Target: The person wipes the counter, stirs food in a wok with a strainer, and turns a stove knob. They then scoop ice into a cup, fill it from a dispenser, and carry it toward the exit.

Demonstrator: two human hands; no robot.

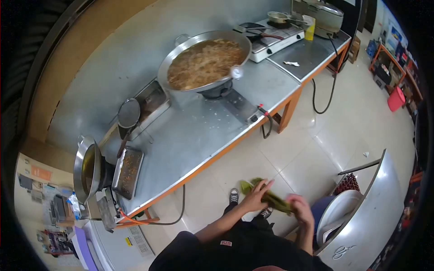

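Observation:
A green cloth-like bundle (276, 202) is stretched between my two hands, low in front of my body and above the tiled floor. My left hand (257, 196) lies on its left part with some fingers spread, and a lighter green end pokes out beyond it. At the bundle's right end my right hand (299, 208) is closed round it, a little blurred. Up on the metal table (194, 135), a large wok (205, 63) of bubbling brown food in oil stands over a burner.
A strainer (129, 113) leans on a metal tray, beside a tray of brown bits (128, 172). Another wok (88, 174) stands at the left end. Two-burner stove (275, 47) at the back. Steel surface with scissors (342, 252) at lower right; hoses hang below the table edge.

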